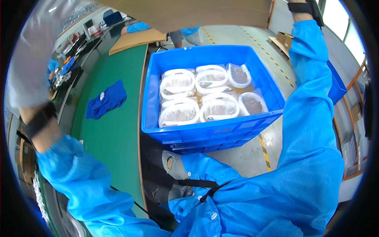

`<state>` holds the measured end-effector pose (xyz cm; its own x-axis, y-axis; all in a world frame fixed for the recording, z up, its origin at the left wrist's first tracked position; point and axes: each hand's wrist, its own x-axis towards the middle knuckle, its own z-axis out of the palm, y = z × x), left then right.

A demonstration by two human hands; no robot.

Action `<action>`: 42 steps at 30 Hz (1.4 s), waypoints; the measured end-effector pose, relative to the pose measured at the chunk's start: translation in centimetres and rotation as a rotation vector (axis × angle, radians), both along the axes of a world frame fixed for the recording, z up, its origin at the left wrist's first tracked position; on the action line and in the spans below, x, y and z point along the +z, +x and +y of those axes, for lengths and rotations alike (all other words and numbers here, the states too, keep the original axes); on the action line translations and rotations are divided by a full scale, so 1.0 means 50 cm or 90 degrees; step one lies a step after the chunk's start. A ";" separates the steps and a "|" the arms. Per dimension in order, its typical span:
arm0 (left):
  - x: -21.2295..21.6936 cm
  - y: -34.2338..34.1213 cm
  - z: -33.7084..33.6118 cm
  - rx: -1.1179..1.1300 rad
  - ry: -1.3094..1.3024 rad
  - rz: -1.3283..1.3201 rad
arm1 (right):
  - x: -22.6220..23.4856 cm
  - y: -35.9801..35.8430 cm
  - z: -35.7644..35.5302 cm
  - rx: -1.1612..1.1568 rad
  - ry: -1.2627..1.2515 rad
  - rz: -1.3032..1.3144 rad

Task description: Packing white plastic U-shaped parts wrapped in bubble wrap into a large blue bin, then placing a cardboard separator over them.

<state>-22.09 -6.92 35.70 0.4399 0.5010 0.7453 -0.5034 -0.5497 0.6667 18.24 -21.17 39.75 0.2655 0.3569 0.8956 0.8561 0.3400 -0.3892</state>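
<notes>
My left hand (31, 63), in a pale translucent glove, is raised at the upper left. It is blurred, and its fingers run toward the top edge, so their grip is unclear. My right arm (308, 71) reaches up at the upper right; the hand beyond its black wrist strap (302, 8) is cut off. Between the arms, a brown cardboard sheet (189, 14) spans the top of the view; whether either hand touches it is hidden. Below it stands a blue plastic crate (213, 132) holding several coiled white hoses or cables (177, 83) in clear bags.
Left of the crate runs a green-topped table (114, 142) with a dark blue cloth (106, 99) and, at its far end, a flat cardboard piece (136, 40). Another person's blue sleeve (138, 27) shows behind it. A second blue crate (336, 85) and racks stand right.
</notes>
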 end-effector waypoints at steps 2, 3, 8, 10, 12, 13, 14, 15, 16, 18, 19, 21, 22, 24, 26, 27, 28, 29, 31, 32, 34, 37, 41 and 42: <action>-0.065 0.022 0.043 0.020 -0.159 -0.066 | 0.075 0.189 -0.086 0.128 0.002 0.188; -0.101 0.005 0.082 -0.002 -0.165 -0.014 | 0.119 0.311 -0.133 0.273 0.045 0.312; -0.307 -0.015 0.188 0.025 -0.390 0.041 | 0.051 0.191 -0.251 0.188 0.019 0.296; -0.358 -0.004 0.196 0.009 -0.414 0.079 | 0.042 0.241 -0.269 0.181 0.032 0.302; -0.380 0.030 0.194 0.009 -0.436 0.112 | 0.032 0.266 -0.308 0.162 0.048 0.299; -0.385 0.043 0.182 0.027 -0.458 0.121 | 0.019 0.261 -0.298 0.201 0.049 0.333; -0.395 0.067 0.180 0.027 -0.445 0.126 | 0.004 0.252 -0.297 0.234 0.054 0.366; -0.408 0.098 0.183 0.008 -0.458 0.137 | -0.015 0.237 -0.306 0.215 0.061 0.359; -0.414 0.119 0.172 -0.017 -0.461 0.143 | -0.033 0.206 -0.308 0.230 0.074 0.361; -0.437 0.145 0.129 -0.092 -0.461 0.149 | -0.113 0.270 -0.314 0.292 -0.024 0.382; -0.478 0.164 0.129 -0.108 -0.453 0.150 | -0.158 0.346 -0.319 0.326 -0.132 0.388; -0.572 0.193 0.126 -0.136 -0.499 0.198 | -0.295 0.199 -0.235 0.439 0.086 0.561; -0.583 0.226 0.083 -0.102 -0.573 0.200 | -0.346 0.104 -0.215 0.355 0.135 0.613; -0.643 0.271 0.069 -0.106 -0.659 0.297 | -0.472 0.019 -0.209 0.416 0.155 0.678; -0.653 0.297 0.035 -0.058 -0.558 0.119 | -0.596 -0.005 -0.202 0.411 0.148 0.865; -0.652 0.284 0.043 -0.059 -0.613 0.125 | -0.642 -0.029 -0.197 0.354 0.171 0.966; -0.643 0.260 0.054 -0.047 -0.574 0.160 | -0.684 -0.057 -0.199 0.358 0.160 0.963; -0.629 0.223 0.068 -0.025 -0.542 0.188 | -0.705 -0.091 -0.196 0.370 0.135 0.962; -0.604 0.171 0.116 0.014 -0.528 0.269 | -0.683 -0.187 -0.220 0.401 -0.004 0.968; -0.592 0.156 0.140 0.026 -0.498 0.295 | -0.684 -0.210 -0.236 0.452 -0.090 1.022; -0.575 0.125 0.196 0.020 -0.483 0.368 | -0.696 -0.209 -0.267 0.500 -0.344 1.039; -0.572 0.139 0.233 0.010 -0.453 0.432 | -0.632 -0.202 -0.288 0.256 -0.792 0.720; -0.651 0.195 0.259 -0.021 -0.502 0.348 | -0.634 -0.168 -0.280 -0.123 -0.715 0.294; -0.681 0.207 0.267 -0.003 -0.512 0.353 | -0.639 -0.154 -0.275 -0.120 -0.720 0.304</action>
